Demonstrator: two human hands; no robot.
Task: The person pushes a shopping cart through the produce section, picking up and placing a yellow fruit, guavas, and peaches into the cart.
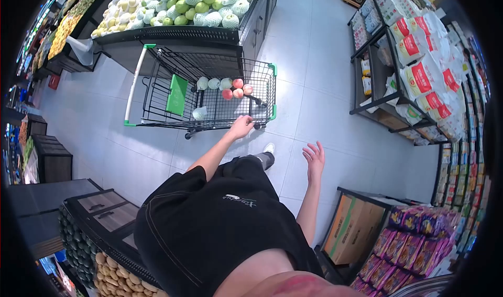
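Head view: left hand [241,126] on a shopping cart [157,95] in a grocery aisle.
The left hand's fingers curl over the cart's near rim, beside the green corner. The right hand [314,157] hangs open, fingers spread, above the floor [325,103]. In the cart lie reddish fruit [237,89] and net-wrapped green fruit [214,83]; a produce stand [173,34] lies beyond.

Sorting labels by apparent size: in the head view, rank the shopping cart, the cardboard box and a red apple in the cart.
1. shopping cart
2. cardboard box, nearer the camera, so its true size is unsure
3. red apple
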